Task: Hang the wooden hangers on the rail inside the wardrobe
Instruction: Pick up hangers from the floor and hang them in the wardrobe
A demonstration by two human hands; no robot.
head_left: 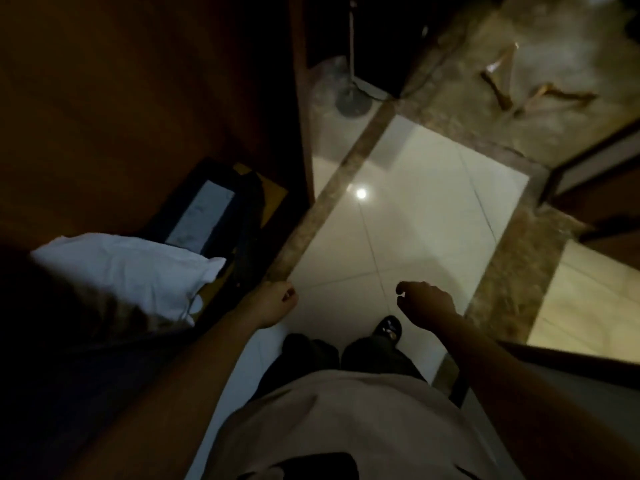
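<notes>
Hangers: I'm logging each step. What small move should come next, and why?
Probably step toward the wooden hangers, lying on the brown marble surface ahead to the right, and reach with the right hand; both it and the left hand hang loosely curled, holding nothing.

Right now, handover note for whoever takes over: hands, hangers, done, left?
Left hand: loosely curled, empty.
Right hand: loosely curled, empty.
Wooden hangers: blurred, lying on the marbled floor ahead to the right, clear of both hands.
Wardrobe: on the left; rail not in view.
Done: no hanger seen hung.
Left: pick up the hangers and hang them on the rail.
</notes>
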